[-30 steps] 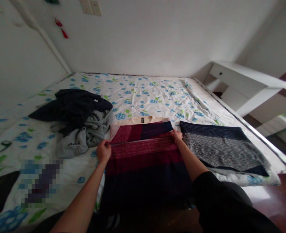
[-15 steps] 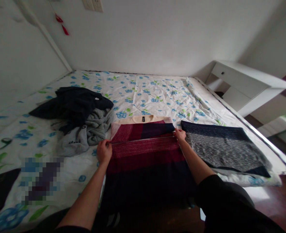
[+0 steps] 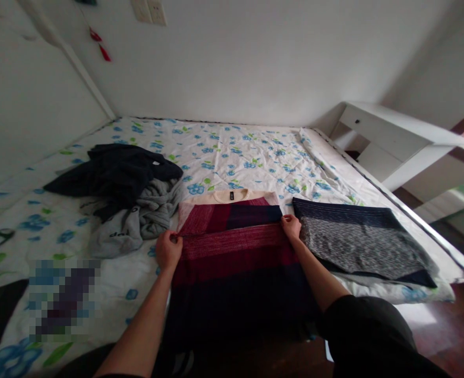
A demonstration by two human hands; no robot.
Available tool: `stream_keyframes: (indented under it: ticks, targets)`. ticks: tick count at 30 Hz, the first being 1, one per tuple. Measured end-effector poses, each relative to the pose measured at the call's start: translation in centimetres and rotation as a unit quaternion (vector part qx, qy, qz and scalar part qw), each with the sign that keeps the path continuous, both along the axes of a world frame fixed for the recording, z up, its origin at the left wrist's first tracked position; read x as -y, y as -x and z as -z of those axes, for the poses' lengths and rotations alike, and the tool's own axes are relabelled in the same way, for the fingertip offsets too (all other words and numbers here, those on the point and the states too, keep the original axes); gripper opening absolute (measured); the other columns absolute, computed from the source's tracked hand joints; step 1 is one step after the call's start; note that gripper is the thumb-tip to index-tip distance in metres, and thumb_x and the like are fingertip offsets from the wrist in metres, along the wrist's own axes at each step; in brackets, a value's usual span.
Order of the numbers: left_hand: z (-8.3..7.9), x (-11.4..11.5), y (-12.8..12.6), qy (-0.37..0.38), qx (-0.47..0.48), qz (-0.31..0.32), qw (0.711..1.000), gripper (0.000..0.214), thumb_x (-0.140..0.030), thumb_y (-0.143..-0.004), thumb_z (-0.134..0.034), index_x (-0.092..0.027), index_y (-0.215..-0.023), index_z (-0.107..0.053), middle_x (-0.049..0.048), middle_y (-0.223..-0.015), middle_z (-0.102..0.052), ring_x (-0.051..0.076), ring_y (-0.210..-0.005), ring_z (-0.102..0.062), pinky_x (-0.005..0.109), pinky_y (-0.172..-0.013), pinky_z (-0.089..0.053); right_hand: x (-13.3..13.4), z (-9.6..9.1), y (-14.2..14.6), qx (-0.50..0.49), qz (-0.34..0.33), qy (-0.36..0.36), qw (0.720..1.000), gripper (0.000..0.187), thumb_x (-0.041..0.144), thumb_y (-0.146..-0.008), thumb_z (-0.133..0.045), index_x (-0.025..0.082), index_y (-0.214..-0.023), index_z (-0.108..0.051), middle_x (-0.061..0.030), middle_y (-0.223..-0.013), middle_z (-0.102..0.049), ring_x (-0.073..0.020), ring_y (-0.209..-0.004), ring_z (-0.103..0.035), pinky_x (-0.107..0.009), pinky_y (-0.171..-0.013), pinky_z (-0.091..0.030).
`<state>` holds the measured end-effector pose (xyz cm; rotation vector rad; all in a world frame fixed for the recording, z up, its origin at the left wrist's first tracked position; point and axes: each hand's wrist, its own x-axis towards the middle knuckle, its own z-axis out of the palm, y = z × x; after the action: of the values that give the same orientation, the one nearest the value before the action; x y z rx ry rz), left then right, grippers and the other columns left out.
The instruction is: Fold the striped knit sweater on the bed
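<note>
A red, maroon and navy striped sweater (image 3: pixel 234 252) lies flat on the bed in front of me, its cream collar (image 3: pixel 230 196) pointing away. My left hand (image 3: pixel 168 249) pinches the left end of a folded edge of the sweater. My right hand (image 3: pixel 291 228) grips the right end of the same edge. Both hands are closed on the fabric, and the fold runs straight between them across the chest of the sweater.
A folded navy and grey marled sweater (image 3: pixel 358 241) lies just right of my right hand. A heap of dark and grey clothes (image 3: pixel 125 194) sits to the left. The floral sheet (image 3: pixel 248 152) covers the bed; a white desk (image 3: pixel 389 142) stands at the right.
Both hands have stayed on the folded edge of the striped sweater; the edge has shifted only slightly toward me. The view has swayed a little.
</note>
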<state>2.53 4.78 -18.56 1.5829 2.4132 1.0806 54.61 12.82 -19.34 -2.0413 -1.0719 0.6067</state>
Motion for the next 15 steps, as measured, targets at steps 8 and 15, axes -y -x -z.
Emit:
stream_keyframes:
  ticks: [8, 15]
  targets:
    - [-0.1, 0.6, -0.7, -0.008, -0.078, 0.045, 0.996, 0.017, -0.021, -0.098, -0.065, -0.024, -0.111, -0.076, 0.0169, -0.134, -0.071, 0.037, -0.133, -0.067, 0.048, -0.123, -0.053, 0.7, 0.7, 4.9, 0.214, -0.227, -0.149, 0.938, 0.042, 0.027, -0.11, -0.061, 0.02, -0.147, -0.08, -0.0166, -0.157, -0.075, -0.0334, -0.148, -0.062, -0.05, -0.132, -0.043]
    - [0.3, 0.7, -0.1, 0.031, -0.122, 0.088, 0.988, 0.019, -0.02, -0.1, -0.061, -0.024, -0.099, -0.079, 0.0149, -0.121, -0.076, 0.035, -0.121, -0.07, 0.045, -0.117, -0.054, 2.4, 3.0, 5.7, 0.282, -0.365, -0.033, 0.887, 0.063, 0.042, -0.12, -0.052, 0.026, -0.181, -0.056, -0.007, -0.189, -0.047, -0.0348, -0.179, -0.036, -0.059, -0.147, -0.025]
